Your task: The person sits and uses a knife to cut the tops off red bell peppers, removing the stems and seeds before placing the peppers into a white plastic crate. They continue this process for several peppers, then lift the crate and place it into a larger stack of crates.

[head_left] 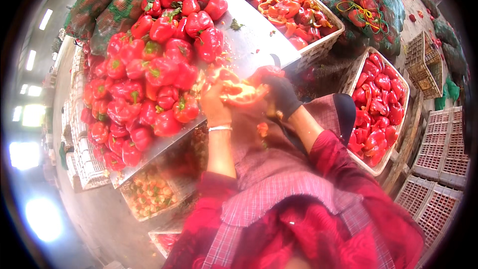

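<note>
My left hand (pixel 217 107), bare, grips an opened red bell pepper (pixel 239 91) whose pale inside shows, over the metal table's near edge. In a dark glove, my right hand (pixel 279 95) closes around red pepper flesh (pixel 266 73) at the opened pepper's right side. A dark curved blade tip (pixel 275 59) sticks up beyond that hand; its handle is hidden. Small reddish bits (pixel 262 129) appear below the hands, over the checked apron. Left of my hands lies a big heap of whole red bell peppers (pixel 160 71).
The metal table (pixel 257 43) carries scraps. A crate of cut peppers (pixel 338 31) stands beyond it, another crate (pixel 405 101) at the right. Below the table's left edge is a crate of pepper cores (pixel 140 215). Full green mesh sacks (pixel 388 7) lie behind; empty crates (pixel 435 145) stand far right.
</note>
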`<state>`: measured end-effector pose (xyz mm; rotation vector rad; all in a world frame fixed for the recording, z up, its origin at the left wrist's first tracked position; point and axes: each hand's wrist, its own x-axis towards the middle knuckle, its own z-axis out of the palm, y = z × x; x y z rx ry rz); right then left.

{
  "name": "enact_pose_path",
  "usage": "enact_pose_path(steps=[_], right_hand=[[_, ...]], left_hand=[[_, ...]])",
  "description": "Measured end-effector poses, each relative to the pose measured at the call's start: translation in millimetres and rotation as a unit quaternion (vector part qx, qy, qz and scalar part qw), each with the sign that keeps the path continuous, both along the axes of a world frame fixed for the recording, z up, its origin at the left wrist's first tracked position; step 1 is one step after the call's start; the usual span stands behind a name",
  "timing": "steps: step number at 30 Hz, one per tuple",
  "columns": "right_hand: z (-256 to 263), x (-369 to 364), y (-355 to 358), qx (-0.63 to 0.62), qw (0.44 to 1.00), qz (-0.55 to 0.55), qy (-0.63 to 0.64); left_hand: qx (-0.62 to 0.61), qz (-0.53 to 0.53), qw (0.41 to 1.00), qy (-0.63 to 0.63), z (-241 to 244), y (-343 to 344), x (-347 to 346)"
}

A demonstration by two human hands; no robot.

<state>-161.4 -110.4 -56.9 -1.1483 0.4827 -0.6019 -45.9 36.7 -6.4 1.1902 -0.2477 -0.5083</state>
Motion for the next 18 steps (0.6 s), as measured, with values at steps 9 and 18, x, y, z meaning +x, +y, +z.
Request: enact_pose_path(steps=[9, 18], right_hand=[[53.9, -17.6, 3.2, -0.263, 0.961, -0.084, 0.013], [109.0, -65.8, 19.3, -0.634, 0.773, -0.011, 0.014]], left_hand=[[-0.058, 0.036, 0.994, 0.082, 7.4, -48.8, 18.8], [-0.062, 0.074, 0.985, 0.139, -3.3, -24.3, 78.7]])
